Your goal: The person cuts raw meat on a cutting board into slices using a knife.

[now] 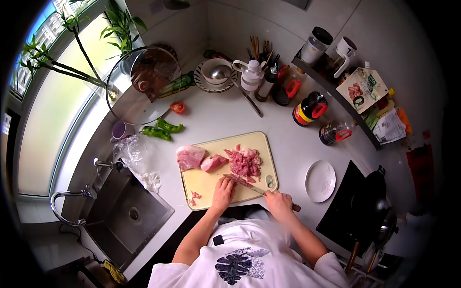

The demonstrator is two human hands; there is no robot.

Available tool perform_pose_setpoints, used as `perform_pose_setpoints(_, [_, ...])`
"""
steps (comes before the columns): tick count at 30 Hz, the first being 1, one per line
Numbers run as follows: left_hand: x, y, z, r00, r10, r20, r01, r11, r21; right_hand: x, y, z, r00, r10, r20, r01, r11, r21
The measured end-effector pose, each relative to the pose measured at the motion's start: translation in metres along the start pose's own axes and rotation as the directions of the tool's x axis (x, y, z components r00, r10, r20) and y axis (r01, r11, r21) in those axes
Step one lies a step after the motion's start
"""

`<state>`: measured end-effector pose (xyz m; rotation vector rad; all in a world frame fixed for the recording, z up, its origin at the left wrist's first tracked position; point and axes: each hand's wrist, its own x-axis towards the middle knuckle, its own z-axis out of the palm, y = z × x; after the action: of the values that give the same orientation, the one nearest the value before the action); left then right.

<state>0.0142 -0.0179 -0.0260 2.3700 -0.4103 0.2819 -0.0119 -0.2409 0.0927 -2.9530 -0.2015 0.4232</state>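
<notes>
My right hand (pixel 279 204) is closed around the handle of a kitchen knife (pixel 249 185), whose blade points left across the cutting board (pixel 211 185). Beside the blade, my left hand (pixel 223 194) rests on the board with its fingers bent and pressed together. Pink shows at its fingertips, apparently a piece of meat mostly hidden under them. Just beyond the knife lies a pile of cut meat (pixel 245 162). Left of the pile sit a large chunk of meat (pixel 190 157) and a smaller chunk (pixel 213 163). Small meat scraps (pixel 194 198) lie at the board's lower left corner.
A sink (pixel 132 216) and a plastic bag (pixel 137 156) are on the left. Green peppers (pixel 161 130), a halved tomato (pixel 177 107) and a glass lid (pixel 144 86) stand behind. To the right are a white plate (pixel 320 181), sauce bottles (pixel 310 110) and a black stove (pixel 348 201).
</notes>
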Motion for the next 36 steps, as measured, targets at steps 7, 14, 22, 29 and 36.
perform_pose_setpoints(7, [-0.002, 0.002, 0.002, 1.000, 0.006, 0.004, -0.006, 0.997, 0.080, 0.048, -0.022, 0.031, 0.991, -0.133, -0.019, 0.133, 0.990, 0.046])
perform_pose_setpoints(14, [-0.002, 0.002, 0.003, 1.000, 0.024, -0.004, -0.024, 0.999, 0.036, 0.004, 0.030, 0.015, 0.994, -0.084, 0.067, 0.074, 0.988, 0.136])
perform_pose_setpoints(22, [-0.003, 0.003, 0.006, 1.000, 0.016, -0.008, -0.016, 0.998, 0.054, 0.055, -0.017, 0.048, 0.987, -0.153, -0.057, 0.158, 0.983, 0.099])
perform_pose_setpoints(29, [-0.016, 0.017, -0.004, 1.000, 0.007, 0.001, -0.007, 0.998, 0.069, 0.007, 0.047, 0.016, 0.999, -0.016, -0.028, 0.023, 0.965, 0.260])
perform_pose_setpoints(36, [-0.018, 0.016, 0.000, 1.000, -0.017, 0.010, 0.016, 0.995, 0.103, 0.013, 0.015, 0.006, 0.970, -0.037, -0.240, 0.128, 0.917, 0.379])
